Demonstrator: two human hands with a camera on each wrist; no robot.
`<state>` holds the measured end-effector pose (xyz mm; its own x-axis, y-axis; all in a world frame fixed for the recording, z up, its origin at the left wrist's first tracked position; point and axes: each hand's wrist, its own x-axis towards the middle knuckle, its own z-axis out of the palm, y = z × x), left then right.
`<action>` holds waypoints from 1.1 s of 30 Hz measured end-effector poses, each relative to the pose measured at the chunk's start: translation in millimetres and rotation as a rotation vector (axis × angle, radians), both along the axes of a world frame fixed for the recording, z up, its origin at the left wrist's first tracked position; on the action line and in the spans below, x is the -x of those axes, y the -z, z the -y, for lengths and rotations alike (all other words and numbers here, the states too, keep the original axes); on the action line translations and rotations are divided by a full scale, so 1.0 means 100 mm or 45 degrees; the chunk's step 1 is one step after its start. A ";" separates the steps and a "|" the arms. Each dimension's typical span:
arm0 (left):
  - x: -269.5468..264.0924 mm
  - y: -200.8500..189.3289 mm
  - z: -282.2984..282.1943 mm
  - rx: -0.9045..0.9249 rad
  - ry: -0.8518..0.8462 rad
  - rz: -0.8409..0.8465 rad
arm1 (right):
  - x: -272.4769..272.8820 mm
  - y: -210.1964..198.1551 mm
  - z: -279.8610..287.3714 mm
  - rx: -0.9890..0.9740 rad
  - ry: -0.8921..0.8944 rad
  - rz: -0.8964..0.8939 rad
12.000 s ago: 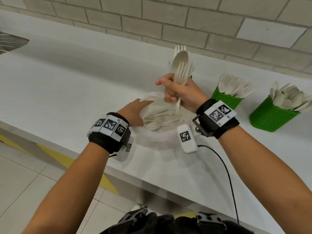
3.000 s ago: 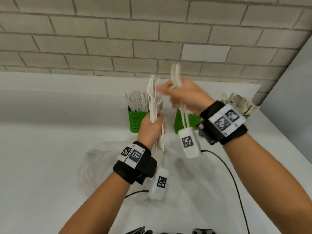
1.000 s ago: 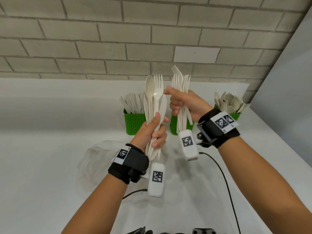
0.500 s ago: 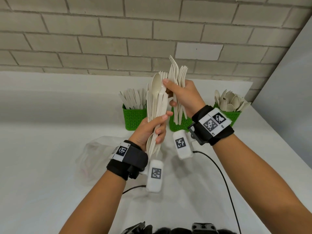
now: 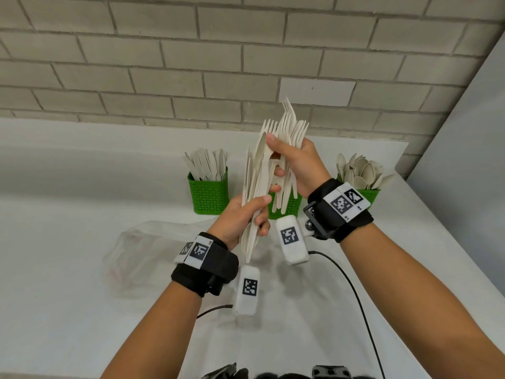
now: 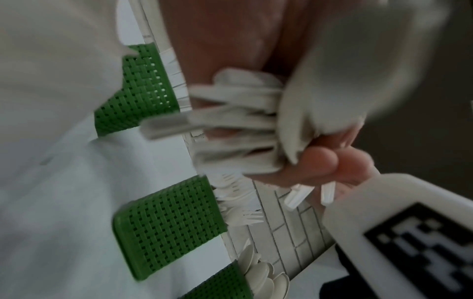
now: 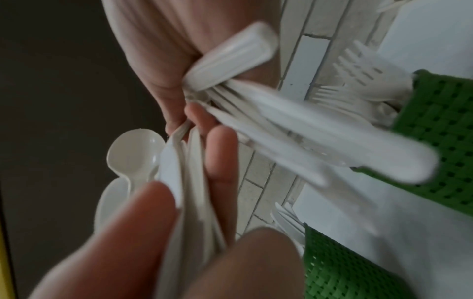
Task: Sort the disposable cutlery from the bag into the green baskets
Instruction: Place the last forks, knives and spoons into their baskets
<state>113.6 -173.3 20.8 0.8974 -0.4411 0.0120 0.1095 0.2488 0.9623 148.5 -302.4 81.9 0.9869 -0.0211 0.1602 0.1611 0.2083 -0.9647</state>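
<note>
Right now both hands are up over the counter (image 5: 68,255), w/ the middle green basket (image 5: 289,207) as the ref point. Left hand (image 5: 240,214), just in front of & above that basket, is wrapped round a mixed bundle (image 5: 257,187) of white spoons, knives & maybe forks, handles down. Right hand (image 5: 297,162), directly above the basket, grips a fan of forks (image 5: 291,129) in the palm while its thumb & forefinger pinch the top of a piece in the mixed bundle. Which piece exactly – can't tell, looks like a fork beside the spoon bowl (image 7: 135,149).

To do this step well, imo:
- pull straight up along the handle, not sideways, so neighbours don't drag out w/ it
- left hand eases grip a touch, enough to free one piece, not the lot
- keep tines all same way in the right-hand fan
- once the forks are out, lower handles-first into the middle basket, which already holds forks

Knife basket (image 5: 209,194) sits left of the middle one, spoon basket (image 5: 369,194) right of it. Clear bag (image 5: 147,255) lies slack on the counter in front-left of the middle basket; looks about empty.
</note>
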 end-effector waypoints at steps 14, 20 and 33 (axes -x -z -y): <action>0.12 0.18 -0.02 0.030 0.065 -0.223 | -0.22 -0.18 0.22 -0.478 0.257 -0.033; -0.01 0.26 -0.17 0.343 -0.068 -0.307 | -0.28 -0.20 0.35 -0.491 0.378 -0.011; -0.19 0.02 -0.11 0.283 -0.026 -0.205 | -0.09 -0.06 -0.24 0.069 0.328 0.248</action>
<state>132.7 -162.3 18.4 0.9044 -0.4252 -0.0371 0.2493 0.4556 0.8545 157.5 -278.2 88.1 0.9009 -0.2522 0.3533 0.3846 0.0863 -0.9190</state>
